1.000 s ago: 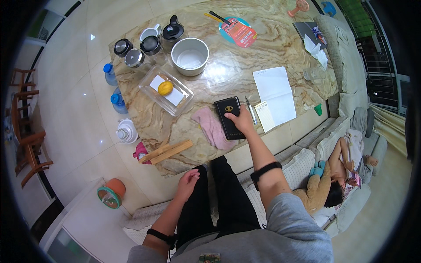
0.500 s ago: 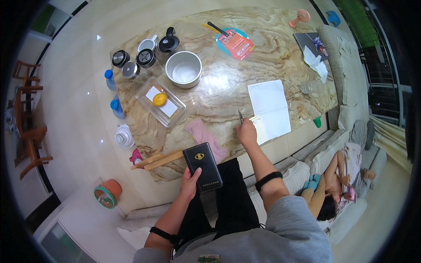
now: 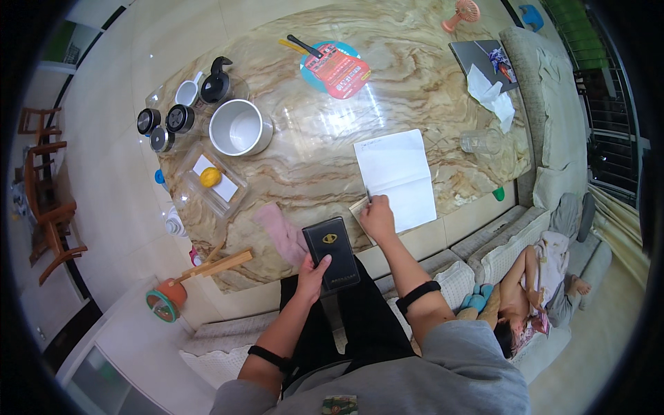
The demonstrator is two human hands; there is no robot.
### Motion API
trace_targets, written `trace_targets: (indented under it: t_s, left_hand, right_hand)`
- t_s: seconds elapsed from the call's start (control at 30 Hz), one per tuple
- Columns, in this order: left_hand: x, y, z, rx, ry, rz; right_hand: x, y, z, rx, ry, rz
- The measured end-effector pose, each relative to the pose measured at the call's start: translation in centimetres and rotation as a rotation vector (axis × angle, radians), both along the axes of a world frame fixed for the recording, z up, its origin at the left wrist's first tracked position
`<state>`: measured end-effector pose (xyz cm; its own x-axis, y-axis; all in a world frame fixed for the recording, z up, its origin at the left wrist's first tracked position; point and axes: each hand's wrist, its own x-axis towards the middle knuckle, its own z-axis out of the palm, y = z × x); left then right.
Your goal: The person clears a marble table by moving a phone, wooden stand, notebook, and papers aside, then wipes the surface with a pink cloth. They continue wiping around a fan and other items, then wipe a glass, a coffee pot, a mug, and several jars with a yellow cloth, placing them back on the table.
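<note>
**At the near edge of the table, a case and a pen**

Across the marble table [image 3: 415,76] things lie spread: a white pot [image 3: 238,128] far left, an open notebook [image 3: 398,176] to the right. Nearer me, a pink cloth [image 3: 280,232] lies just left of the black case [image 3: 332,252]. My left hand [image 3: 312,268] grips the case at the near edge, over my lap. My right hand [image 3: 377,218] is closed on a pen [image 3: 368,196], its tip touching the notebook's near-left corner.
</note>
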<state>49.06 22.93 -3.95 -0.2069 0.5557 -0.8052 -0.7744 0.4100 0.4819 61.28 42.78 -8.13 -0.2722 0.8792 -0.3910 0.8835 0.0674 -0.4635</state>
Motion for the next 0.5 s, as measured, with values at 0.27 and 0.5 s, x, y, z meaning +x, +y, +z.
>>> trace_targets:
  t_s: [0.27, 0.5]
  left_hand:
    - [4.6, 5.7, -5.5, -0.088, -0.036, 0.034]
    - [6.0, 8.8, -5.7, -0.141, -0.023, 0.082]
  right_hand:
    - [4.9, 1.4, -2.6, -0.181, -0.016, -0.078]
    - [6.0, 1.7, -2.8, -0.266, 0.088, -0.015]
